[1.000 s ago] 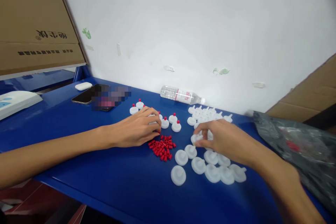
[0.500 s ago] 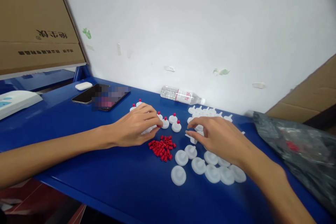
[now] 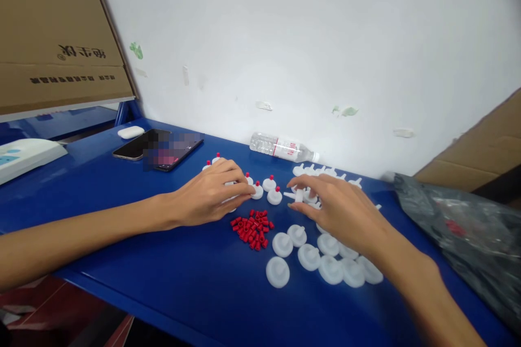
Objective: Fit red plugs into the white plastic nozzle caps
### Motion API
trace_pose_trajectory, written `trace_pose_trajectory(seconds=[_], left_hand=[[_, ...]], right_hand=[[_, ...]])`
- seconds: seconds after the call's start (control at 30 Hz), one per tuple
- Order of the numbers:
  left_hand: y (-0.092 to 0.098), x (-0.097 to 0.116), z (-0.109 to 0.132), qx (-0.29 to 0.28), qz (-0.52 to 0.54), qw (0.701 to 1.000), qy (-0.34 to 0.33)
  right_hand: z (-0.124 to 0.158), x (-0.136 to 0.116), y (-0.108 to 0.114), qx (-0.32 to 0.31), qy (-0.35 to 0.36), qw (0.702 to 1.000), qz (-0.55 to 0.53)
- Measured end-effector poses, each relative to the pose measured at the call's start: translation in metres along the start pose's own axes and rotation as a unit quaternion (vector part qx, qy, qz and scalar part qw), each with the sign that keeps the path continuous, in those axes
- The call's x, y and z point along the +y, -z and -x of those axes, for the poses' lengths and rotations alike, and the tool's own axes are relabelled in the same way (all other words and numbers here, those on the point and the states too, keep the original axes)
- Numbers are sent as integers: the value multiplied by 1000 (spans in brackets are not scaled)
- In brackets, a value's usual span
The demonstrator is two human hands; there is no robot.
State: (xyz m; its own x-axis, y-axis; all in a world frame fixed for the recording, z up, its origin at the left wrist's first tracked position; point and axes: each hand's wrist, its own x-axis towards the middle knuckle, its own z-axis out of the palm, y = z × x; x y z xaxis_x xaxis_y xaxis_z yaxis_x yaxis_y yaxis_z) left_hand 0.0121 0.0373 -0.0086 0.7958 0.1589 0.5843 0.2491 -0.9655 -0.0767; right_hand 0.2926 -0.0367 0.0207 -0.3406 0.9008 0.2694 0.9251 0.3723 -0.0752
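My right hand [image 3: 325, 200] pinches a white nozzle cap [image 3: 299, 195] between thumb and fingers, its pointed spout aimed left. Under and beyond this hand lie more white nozzle caps [image 3: 309, 257], several with spouts up. My left hand [image 3: 214, 192] is closed with thumb and fingertips together; a trace of red there looks like a small red tip cap, mostly hidden by the fingers. In front of it is a pile of loose red tip caps [image 3: 253, 229]. White nozzle caps fitted with red tips [image 3: 274, 196] stand beside and behind the left hand.
A clear plastic bottle [image 3: 283, 147] lies along the wall. Two phones [image 3: 140, 145] and a white case [image 3: 131, 132] rest at the back left, near a white device [image 3: 30, 156]. A dark plastic bag [image 3: 456, 233] covers the right side of the blue table [image 3: 183, 287].
My right hand has closed on a white nozzle cap and raised it from the group, spout turned left. My left hand has stayed nearly still.
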Motion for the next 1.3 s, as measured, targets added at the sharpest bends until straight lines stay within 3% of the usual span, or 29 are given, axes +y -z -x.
trace_pose_trajectory(seconds=[0.1, 0.3, 0.5, 0.73, 0.97, 1.17, 1.3], left_hand=[[0, 0, 0, 21, 9, 1000, -11], [-2, 1, 1, 69, 14, 997, -31], [-3, 2, 1, 95, 6, 994, -53], [-3, 1, 1, 63, 16, 998, 2], [0, 7, 0, 39, 104, 993, 34], [0, 8, 1, 61, 102, 992, 34], [5, 13, -1, 112, 80, 990, 27]], right_hand=[[-1, -6, 1, 58, 28, 997, -46], [-1, -25, -10, 59, 62, 988, -126], [-1, -39, -20, 111, 108, 979, -134], [-1, -44, -26, 171, 135, 967, -133], [-2, -56, -26, 225, 197, 947, -118], [-1, -57, -25, 224, 193, 948, -115], [-2, -53, -21, 225, 197, 949, -100]])
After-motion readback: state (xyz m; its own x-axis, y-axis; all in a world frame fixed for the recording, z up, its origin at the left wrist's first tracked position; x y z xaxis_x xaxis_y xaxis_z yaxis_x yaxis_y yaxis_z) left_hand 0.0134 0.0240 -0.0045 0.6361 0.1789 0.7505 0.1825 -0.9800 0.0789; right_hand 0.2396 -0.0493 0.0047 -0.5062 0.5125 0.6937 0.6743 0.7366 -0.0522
